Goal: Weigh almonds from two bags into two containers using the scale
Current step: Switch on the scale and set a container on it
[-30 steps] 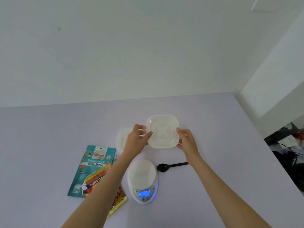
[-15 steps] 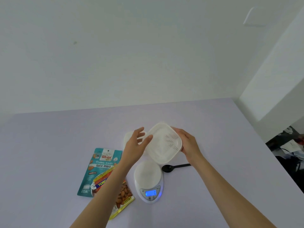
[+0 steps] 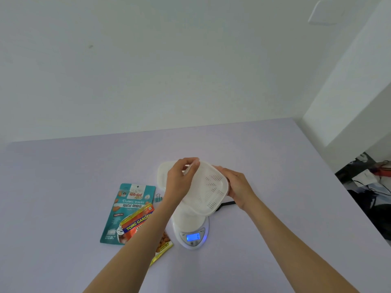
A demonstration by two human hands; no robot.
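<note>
Early, I judge: left hand (image 3: pixel 177 183) and right hand (image 3: pixel 238 188) grip the slotted container (image 3: pixel 208 190), tilted over the scale (image 3: pixel 191 233). Teal bag (image 3: pixel 129 208) and orange bag (image 3: pixel 137 222) lie near-left; nothing weighed yet.

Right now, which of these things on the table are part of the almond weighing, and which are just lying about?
For the job: held container, in left hand and right hand; second container; scale; teal almond bag; orange almond bag; black spoon, probably.
Lying about: binder clip; clutter beyond the table.
</note>
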